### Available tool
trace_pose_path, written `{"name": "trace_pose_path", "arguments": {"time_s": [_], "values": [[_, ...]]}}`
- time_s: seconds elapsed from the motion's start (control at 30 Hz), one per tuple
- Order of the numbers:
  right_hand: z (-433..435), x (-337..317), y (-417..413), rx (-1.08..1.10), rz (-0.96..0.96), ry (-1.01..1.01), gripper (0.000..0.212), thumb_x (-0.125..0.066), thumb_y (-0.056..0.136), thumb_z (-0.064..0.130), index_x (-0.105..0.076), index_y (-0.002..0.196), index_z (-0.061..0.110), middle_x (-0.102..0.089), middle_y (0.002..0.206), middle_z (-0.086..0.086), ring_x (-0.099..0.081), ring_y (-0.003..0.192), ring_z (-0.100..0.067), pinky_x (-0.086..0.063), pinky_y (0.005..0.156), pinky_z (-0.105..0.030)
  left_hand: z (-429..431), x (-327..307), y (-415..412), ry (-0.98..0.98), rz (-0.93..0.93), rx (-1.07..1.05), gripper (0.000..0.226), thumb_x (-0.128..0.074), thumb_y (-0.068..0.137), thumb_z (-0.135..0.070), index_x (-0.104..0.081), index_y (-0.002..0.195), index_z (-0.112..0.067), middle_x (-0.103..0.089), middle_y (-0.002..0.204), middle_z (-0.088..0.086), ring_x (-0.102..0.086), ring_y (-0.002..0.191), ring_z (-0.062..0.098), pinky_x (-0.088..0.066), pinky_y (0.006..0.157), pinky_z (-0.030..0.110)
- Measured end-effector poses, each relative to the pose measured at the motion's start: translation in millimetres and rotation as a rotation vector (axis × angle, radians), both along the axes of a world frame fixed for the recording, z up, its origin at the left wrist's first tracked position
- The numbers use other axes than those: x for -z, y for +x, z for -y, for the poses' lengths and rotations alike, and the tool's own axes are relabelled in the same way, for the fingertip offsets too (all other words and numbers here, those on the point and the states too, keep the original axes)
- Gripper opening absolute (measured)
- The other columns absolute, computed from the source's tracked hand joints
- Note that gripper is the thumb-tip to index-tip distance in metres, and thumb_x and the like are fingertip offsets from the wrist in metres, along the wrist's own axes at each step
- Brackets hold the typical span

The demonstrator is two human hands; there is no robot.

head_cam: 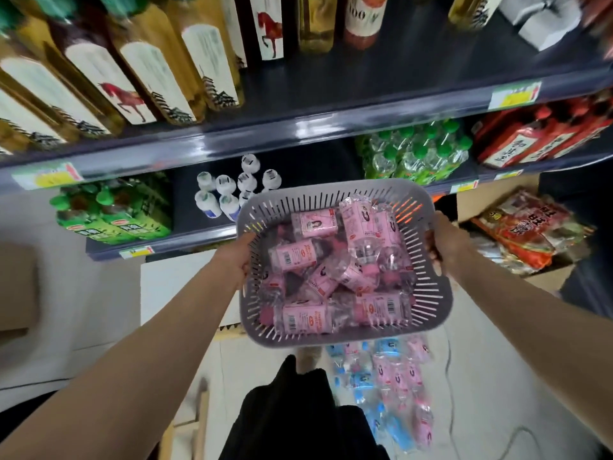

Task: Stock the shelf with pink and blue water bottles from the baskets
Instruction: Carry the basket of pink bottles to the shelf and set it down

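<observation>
Two bare hands hold up a grey basket (428, 313) with slits in its sides. The left hand (237, 257) has a closed grip on the basket's left rim, and the right hand (442, 240) has a closed grip on its right rim. The basket is full of pink water bottles (298, 318) lying every which way. Just behind the basket is the shelf (212, 232), where small white-capped bottles (229, 194) stand in a little bunch. Left of them sit green tea bottle packs (112, 210). Below the basket, on the floor, lies a heap of pink and blue bottles (394, 386). Above the basket, a higher shelf holds tall bottles with horse labels (122, 91).
</observation>
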State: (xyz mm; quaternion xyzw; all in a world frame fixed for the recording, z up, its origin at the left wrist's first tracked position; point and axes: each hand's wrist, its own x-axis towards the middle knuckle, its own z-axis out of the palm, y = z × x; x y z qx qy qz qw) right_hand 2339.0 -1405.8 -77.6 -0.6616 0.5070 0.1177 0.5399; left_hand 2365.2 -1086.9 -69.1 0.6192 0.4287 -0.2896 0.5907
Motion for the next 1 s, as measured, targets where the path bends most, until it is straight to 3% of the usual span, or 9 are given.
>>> {"name": "trace_pose_path", "arguments": {"time_s": [0.07, 0.1, 0.17, 0.23, 0.4, 0.8, 0.87, 0.9, 1.0], "values": [[3.8, 13.0, 16.0, 0.016, 0.021, 0.018, 0.044, -0.041, 0.095, 0.04, -0.043, 0.057, 0.017, -0.041, 0.052, -0.002, -0.029, 0.026, -0.01, -0.017, 0.033, -0.013, 8.1, 6.2, 12.5, 0.033, 0.015, -0.021, 0.046, -0.053, 0.095, -0.028, -0.052, 0.128, 0.004, -0.058, 0.07, 0.026, -0.029, 0.017, 0.007, -0.024, 0.027, 0.007], [5.0, 19.1, 22.3, 0.019, 0.025, 0.026, 0.045, -0.041, 0.096, 0.041, -0.043, 0.057, 0.017, -0.041, 0.051, -0.002, -0.029, 0.025, -0.01, -0.017, 0.034, -0.014, 9.4, 11.8, 17.0, 0.036, 0.028, -0.033, 0.046, -0.054, 0.095, -0.027, -0.052, 0.128, 0.005, -0.06, 0.07, 0.028, -0.031, 0.018, 0.007, -0.024, 0.027, 0.008], [7.4, 29.7, 33.0, 0.021, 0.025, 0.031, 0.045, -0.043, 0.095, 0.042, -0.044, 0.058, 0.017, -0.041, 0.05, -0.002, -0.029, 0.024, -0.01, -0.017, 0.034, -0.013, 7.5, 26.7, 24.7, 0.017, 0.011, -0.007, 0.027, -0.054, 0.095, -0.03, -0.063, 0.087, -0.006, -0.05, 0.04, 0.006, -0.031, 0.021, 0.007, -0.024, 0.028, 0.009], [9.2, 39.0, 40.3, 0.018, 0.005, 0.024, 0.047, -0.045, 0.094, 0.045, -0.044, 0.057, 0.016, -0.042, 0.051, -0.002, -0.029, 0.023, -0.01, -0.018, 0.033, -0.011, 3.7, 41.8, 29.7, 0.01, -0.02, -0.011, 0.038, -0.053, 0.094, -0.035, -0.044, 0.062, -0.017, -0.034, 0.031, -0.007, -0.027, 0.025, 0.007, -0.023, 0.03, 0.012], [12.8, 65.0, 50.8, -0.022, -0.037, 0.02, 0.051, -0.046, 0.093, 0.048, -0.046, 0.054, 0.015, -0.043, 0.044, -0.003, -0.029, 0.023, -0.011, -0.017, 0.038, -0.015, -0.3, 72.4, 40.6, -0.009, -0.082, -0.016, 0.045, -0.049, 0.094, -0.041, -0.035, 0.056, -0.021, -0.028, 0.032, -0.008, -0.021, 0.024, 0.008, -0.019, 0.032, 0.01], [14.8, 82.1, 55.3, -0.028, -0.051, 0.049, 0.046, -0.04, 0.098, 0.039, -0.043, 0.06, 0.014, -0.045, 0.044, -0.002, -0.034, 0.029, -0.009, -0.022, 0.035, -0.015, -5.6, 90.7, 46.8, 0.033, -0.109, 0.027, 0.044, -0.053, 0.093, -0.041, -0.038, 0.056, -0.02, -0.03, 0.039, -0.006, -0.023, 0.034, 0.01, -0.019, 0.046, 0.024], [13.5, 78.4, 54.8, -0.148, -0.087, 0.015, 0.037, -0.037, 0.1, 0.03, -0.05, 0.071, 0.012, -0.059, 0.069, -0.013, -0.048, 0.045, -0.012, -0.037, 0.04, -0.016, -3.5, 81.8, 42.7, 0.026, -0.101, 0.07, 0.039, -0.052, 0.094, -0.033, -0.042, 0.06, -0.018, -0.037, 0.042, -0.003, -0.032, 0.038, 0.012, -0.024, 0.047, 0.025], [12.5, 76.2, 55.6, -0.234, -0.115, -0.057, 0.033, -0.038, 0.099, 0.026, -0.059, 0.083, 0.007, -0.063, 0.088, -0.02, -0.056, 0.058, -0.018, -0.046, 0.052, -0.022, -1.2, 75.4, 41.4, 0.025, -0.088, 0.082, 0.035, -0.053, 0.094, -0.029, -0.045, 0.063, -0.016, -0.043, 0.047, -0.001, -0.037, 0.043, 0.013, -0.028, 0.048, 0.025], [7.6, 59.7, 53.5, -0.576, -0.234, -0.475, 0.038, -0.039, 0.097, 0.023, -0.061, 0.114, -0.004, -0.062, 0.116, -0.027, -0.062, 0.102, -0.037, -0.049, 0.084, -0.037, 4.9, 55.9, 37.1, 0.114, -0.033, 0.201, 0.02, -0.057, 0.092, -0.022, -0.054, 0.079, -0.007, -0.053, 0.067, 0.006, -0.047, 0.055, 0.015, -0.038, 0.046, 0.022]]}}
